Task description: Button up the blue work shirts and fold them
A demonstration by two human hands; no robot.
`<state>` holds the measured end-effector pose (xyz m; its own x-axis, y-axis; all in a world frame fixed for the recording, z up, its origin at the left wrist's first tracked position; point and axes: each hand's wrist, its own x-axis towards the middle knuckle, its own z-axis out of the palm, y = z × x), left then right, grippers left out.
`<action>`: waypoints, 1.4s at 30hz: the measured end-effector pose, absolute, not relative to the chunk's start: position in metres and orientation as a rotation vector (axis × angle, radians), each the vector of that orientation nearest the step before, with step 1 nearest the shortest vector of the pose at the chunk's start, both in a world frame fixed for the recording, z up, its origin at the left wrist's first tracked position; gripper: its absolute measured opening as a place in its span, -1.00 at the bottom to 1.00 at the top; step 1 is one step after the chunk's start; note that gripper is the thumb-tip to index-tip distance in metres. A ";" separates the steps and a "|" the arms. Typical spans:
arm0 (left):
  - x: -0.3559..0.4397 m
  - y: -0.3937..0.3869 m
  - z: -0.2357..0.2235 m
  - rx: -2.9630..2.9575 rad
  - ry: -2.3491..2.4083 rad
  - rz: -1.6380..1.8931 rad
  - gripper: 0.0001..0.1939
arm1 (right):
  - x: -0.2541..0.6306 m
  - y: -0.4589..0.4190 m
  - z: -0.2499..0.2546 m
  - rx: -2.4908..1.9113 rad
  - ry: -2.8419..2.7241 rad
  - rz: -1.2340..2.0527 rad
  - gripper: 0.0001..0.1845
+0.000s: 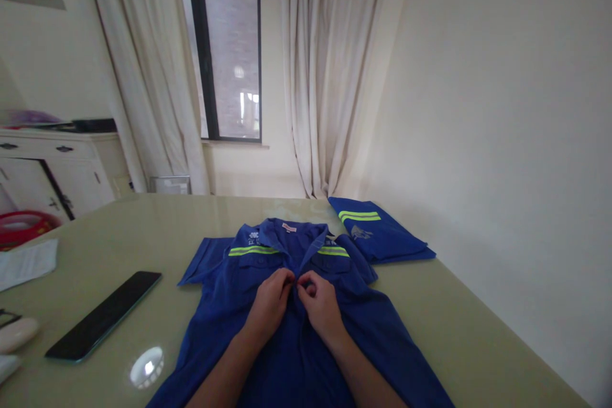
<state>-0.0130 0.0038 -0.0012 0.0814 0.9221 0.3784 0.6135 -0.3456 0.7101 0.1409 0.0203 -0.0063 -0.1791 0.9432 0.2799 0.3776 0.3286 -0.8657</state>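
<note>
A blue work shirt [229,312] with yellow-green reflective stripes lies front up on the table, its collar toward the far side. At the front opening, just below the collar, my left hand [275,296] pinches one edge of the shirt front. Close beside it, my right hand [320,303] has thumb and forefinger closed on the other edge. The two sets of fingertips almost meet, and whatever small part of the placket lies between them is hidden. Below my hands the shirt front spreads toward me, with my forearms over it.
A folded blue garment [387,233] with matching stripes lies at the back right, by the wall. On the left of the table [186,217] are a black phone [105,315], papers [29,262] and a pale rounded object [19,335]. Behind stand curtains [325,64] and a white cabinet [71,166].
</note>
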 end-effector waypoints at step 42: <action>-0.023 -0.045 -0.042 2.626 1.790 0.538 -0.38 | 0.269 0.051 0.003 -1.936 -1.662 0.127 -0.58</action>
